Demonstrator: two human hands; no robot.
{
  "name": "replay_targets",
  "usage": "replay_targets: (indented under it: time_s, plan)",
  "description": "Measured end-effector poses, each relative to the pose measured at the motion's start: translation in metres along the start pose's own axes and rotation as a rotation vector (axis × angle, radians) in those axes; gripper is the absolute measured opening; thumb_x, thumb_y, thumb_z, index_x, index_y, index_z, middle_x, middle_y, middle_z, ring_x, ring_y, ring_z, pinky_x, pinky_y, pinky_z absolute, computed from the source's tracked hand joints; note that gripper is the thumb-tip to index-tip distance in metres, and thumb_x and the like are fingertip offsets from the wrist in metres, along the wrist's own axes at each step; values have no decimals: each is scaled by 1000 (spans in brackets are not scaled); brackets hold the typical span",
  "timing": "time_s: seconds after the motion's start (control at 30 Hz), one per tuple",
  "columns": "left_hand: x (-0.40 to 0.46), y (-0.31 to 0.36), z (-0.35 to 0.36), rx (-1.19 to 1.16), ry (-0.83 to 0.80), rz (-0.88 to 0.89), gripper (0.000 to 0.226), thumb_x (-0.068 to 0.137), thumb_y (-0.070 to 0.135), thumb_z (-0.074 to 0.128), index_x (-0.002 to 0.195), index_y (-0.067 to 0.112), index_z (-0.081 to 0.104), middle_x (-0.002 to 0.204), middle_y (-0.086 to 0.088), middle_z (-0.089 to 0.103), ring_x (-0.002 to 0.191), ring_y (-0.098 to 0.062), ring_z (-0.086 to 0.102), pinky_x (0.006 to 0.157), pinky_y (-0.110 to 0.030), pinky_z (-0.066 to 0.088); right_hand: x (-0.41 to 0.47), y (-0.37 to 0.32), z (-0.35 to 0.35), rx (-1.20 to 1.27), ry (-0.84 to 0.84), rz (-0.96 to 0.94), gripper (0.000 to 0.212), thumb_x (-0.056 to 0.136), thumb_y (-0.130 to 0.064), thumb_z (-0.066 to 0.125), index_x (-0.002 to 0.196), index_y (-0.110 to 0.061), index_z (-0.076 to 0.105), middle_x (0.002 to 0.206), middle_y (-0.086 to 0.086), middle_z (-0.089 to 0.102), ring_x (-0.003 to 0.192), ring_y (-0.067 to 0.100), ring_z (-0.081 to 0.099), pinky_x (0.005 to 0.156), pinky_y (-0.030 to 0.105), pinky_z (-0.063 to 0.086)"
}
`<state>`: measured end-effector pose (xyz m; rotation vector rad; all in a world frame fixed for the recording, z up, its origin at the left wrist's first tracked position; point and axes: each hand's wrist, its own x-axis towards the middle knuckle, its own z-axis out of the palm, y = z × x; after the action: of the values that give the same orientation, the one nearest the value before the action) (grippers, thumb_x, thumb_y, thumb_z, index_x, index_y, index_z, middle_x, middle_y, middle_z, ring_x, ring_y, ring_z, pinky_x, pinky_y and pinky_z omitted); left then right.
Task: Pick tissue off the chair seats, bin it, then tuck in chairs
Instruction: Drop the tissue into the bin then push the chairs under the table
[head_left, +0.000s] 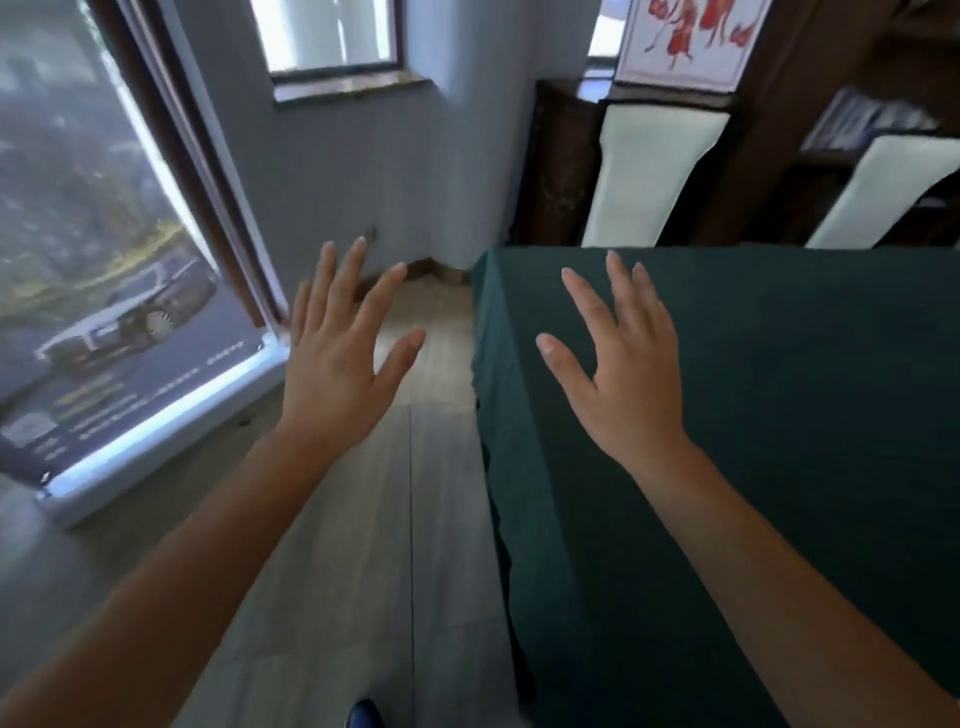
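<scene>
My left hand (343, 343) is raised over the floor strip beside the table, fingers spread, holding nothing. Over the near left part of the table hovers my right hand (623, 358), also spread and empty. A dark green cloth covers the table (779, 415), which fills the right half of the view. Two chairs with white padded backs and dark frames stand at the table's far side, one (644, 171) near the middle and one (893, 192) at the right. Their seats are hidden behind the table. No tissue and no bin show in this view.
A pale wood floor (405, 493) runs between the table and a large window (93, 249) at the left. A small window (327, 36) sits in the far wall. Dark wooden shelving (831, 78) and a red-and-white picture (691, 36) stand behind the chairs.
</scene>
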<state>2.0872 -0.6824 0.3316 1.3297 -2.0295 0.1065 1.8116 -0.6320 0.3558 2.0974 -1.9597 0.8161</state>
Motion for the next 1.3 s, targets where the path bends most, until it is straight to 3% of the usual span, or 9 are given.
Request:
replay_targets:
  time_s: [0.2, 0.37, 0.7, 0.83, 1.03, 1.3]
  plan:
    - [122, -59, 34, -110, -23, 126, 59, 106, 55, 41, 158, 28, 35, 173, -3, 14, 161, -25, 1, 129, -57, 13, 87, -18, 30, -79, 86, 149, 65, 105, -63, 38, 162, -33, 32, 174, 6, 16, 162, 29, 8, 128, 57, 17]
    - [218, -107, 119, -153, -95, 210, 57, 106, 54, 43, 157, 31, 34, 173, -4, 14, 161, -26, 0, 130, -54, 9, 166, 8, 89, -118, 108, 260, 67, 104, -64, 37, 163, -32, 29, 175, 4, 14, 162, 27, 4, 129, 55, 14]
    - [422, -190, 221, -115, -69, 245, 61, 105, 60, 34, 157, 28, 37, 171, -7, 18, 161, -29, 4, 129, -56, 12, 392, 70, 187, -107, 168, 223, 68, 104, -65, 36, 161, -28, 35, 172, 10, 22, 160, 34, 14, 126, 60, 22]
    - [496, -225, 269, -144, -96, 210, 61, 105, 59, 35, 158, 28, 35, 172, -6, 15, 161, -26, 0, 130, -53, 8, 470, 95, 225, -125, 188, 256, 67, 104, -64, 38, 161, -28, 35, 172, 9, 24, 160, 33, 15, 125, 61, 25]
    - [611, -277, 361, -185, -118, 315, 59, 105, 58, 41, 155, 27, 39, 170, -9, 22, 160, -33, 6, 129, -56, 10, 573, 136, 296, -194, 173, 357, 69, 104, -64, 37, 161, -26, 35, 172, 10, 23, 160, 34, 14, 126, 58, 23]
    - [767, -278, 451, -302, -170, 472, 60, 105, 60, 37, 157, 30, 36, 172, -4, 17, 161, -28, 1, 129, -55, 10, 666, 180, 321, -301, 236, 564, 68, 105, -64, 35, 162, -28, 32, 173, 7, 19, 161, 30, 11, 127, 54, 21]
